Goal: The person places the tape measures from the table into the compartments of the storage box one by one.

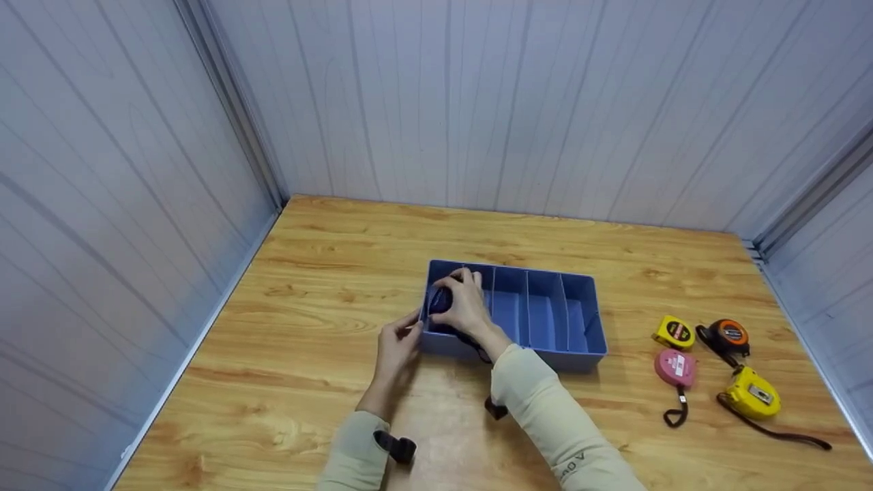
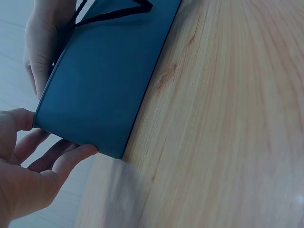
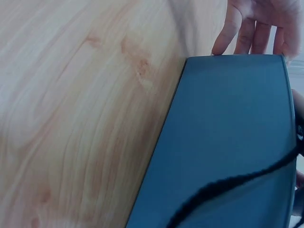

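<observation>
A blue divided box stands on the table, split into several side-by-side compartments. Over its leftmost compartment, my right hand grips a dark tape measure between thumb and fingers. From it a black strap hangs down across the box's front wall, as the right wrist view shows. My left hand is at the box's left end. In the left wrist view, its fingertips touch the end wall, spread from the upper rim to the lower corner. The right hand hides part of the left compartments.
To the right of the box lie more tape measures: a small yellow one, a pink one with a strap, an orange and black one, and a larger yellow one. Pale panel walls bound the wooden table.
</observation>
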Motion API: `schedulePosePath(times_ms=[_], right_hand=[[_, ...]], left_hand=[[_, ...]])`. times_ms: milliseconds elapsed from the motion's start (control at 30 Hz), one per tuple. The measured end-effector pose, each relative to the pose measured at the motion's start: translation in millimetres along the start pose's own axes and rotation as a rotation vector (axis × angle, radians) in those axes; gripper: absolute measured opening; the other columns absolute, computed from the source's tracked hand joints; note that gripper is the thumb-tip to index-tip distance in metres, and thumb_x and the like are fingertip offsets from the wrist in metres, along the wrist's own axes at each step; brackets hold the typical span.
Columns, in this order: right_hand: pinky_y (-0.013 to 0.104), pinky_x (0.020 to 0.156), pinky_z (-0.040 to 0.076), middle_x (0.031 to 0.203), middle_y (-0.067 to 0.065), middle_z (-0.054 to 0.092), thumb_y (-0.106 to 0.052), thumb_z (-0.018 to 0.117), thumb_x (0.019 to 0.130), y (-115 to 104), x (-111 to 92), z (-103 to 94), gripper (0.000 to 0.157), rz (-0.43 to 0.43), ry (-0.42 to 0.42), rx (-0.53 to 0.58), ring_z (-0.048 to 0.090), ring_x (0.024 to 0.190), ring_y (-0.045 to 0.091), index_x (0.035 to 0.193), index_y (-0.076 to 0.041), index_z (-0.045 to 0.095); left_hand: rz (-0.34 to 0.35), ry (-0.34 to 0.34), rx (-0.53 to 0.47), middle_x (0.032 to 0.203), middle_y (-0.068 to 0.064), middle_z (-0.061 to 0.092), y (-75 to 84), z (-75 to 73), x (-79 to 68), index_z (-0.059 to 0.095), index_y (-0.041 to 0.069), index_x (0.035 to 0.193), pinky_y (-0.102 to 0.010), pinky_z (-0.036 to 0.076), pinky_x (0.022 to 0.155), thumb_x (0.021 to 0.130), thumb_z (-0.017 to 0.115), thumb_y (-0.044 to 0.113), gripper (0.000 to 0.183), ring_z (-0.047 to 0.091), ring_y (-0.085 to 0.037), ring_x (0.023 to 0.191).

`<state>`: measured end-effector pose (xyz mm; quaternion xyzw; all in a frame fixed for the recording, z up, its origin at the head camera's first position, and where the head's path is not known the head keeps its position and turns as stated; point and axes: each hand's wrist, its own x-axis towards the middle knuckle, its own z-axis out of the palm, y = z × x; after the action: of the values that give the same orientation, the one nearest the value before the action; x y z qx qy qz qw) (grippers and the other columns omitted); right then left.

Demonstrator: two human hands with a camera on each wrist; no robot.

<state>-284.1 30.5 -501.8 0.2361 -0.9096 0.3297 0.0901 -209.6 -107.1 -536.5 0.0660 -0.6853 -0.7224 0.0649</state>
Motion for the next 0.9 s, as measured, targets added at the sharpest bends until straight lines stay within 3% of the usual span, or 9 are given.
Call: schedulePosePath(times_ms=[133, 300, 567, 767, 900], right_hand=[[0.038, 0.08, 0.038, 0.113, 0.014, 0.046, -0.019, 0.078, 0.062, 1, -1, 1.3, 0.044, 0.008, -0.015, 0.016, 0.036, 0.099, 0.027, 0.103, -0.01, 0.065], [0.036, 0.078, 0.04, 0.103, 0.011, 0.05, -0.009, 0.073, 0.069, 5, 0, -1.9, 0.031, 0.036, 0.025, 0.066, 0.041, 0.094, 0.025, 0.099, -0.007, 0.066], [0.037, 0.075, 0.042, 0.094, 0.012, 0.055, -0.003, 0.069, 0.071, 13, 0, -12.3, 0.028, 0.039, 0.039, 0.128, 0.05, 0.087, 0.028, 0.099, -0.004, 0.066], [0.04, 0.073, 0.046, 0.089, 0.016, 0.058, -0.001, 0.068, 0.074, 16, -3, -22.9, 0.025, 0.002, 0.037, 0.195, 0.055, 0.083, 0.031, 0.098, 0.001, 0.063], [0.041, 0.071, 0.046, 0.087, 0.015, 0.06, -0.001, 0.067, 0.075, 18, -6, -31.5, 0.023, -0.009, 0.05, 0.209, 0.056, 0.08, 0.028, 0.097, 0.001, 0.064]], left_hand=[[-0.003, -0.007, 0.029, 0.085, -0.02, 0.058, 0.7, -0.4, -0.7, 0.057, 0.002, 0.117, -0.024, 0.038, 0.045, 0.087, 0.055, 0.009, 0.031, 0.048, -0.015, 0.06], [0.006, -0.009, 0.053, 0.094, -0.021, 0.06, 6.2, -1.1, -3.1, 0.057, 0.001, 0.117, -0.026, 0.04, 0.047, 0.087, 0.055, 0.009, 0.031, 0.051, -0.027, 0.07], [0.04, 0.002, 0.079, 0.099, -0.021, 0.061, 2.3, -1.7, -0.6, 0.058, 0.001, 0.116, -0.023, 0.038, 0.045, 0.087, 0.054, 0.009, 0.03, 0.051, -0.025, 0.068], [0.068, -0.004, 0.052, 0.103, -0.024, 0.059, 16.5, 0.3, -7.2, 0.057, -0.006, 0.114, -0.027, 0.042, 0.051, 0.085, 0.054, 0.001, 0.029, 0.053, -0.033, 0.077], [0.069, -0.007, 0.04, 0.104, -0.025, 0.058, 20.8, 0.6, -9.9, 0.056, -0.008, 0.113, -0.027, 0.042, 0.049, 0.085, 0.053, 0.0, 0.03, 0.053, -0.032, 0.077]])
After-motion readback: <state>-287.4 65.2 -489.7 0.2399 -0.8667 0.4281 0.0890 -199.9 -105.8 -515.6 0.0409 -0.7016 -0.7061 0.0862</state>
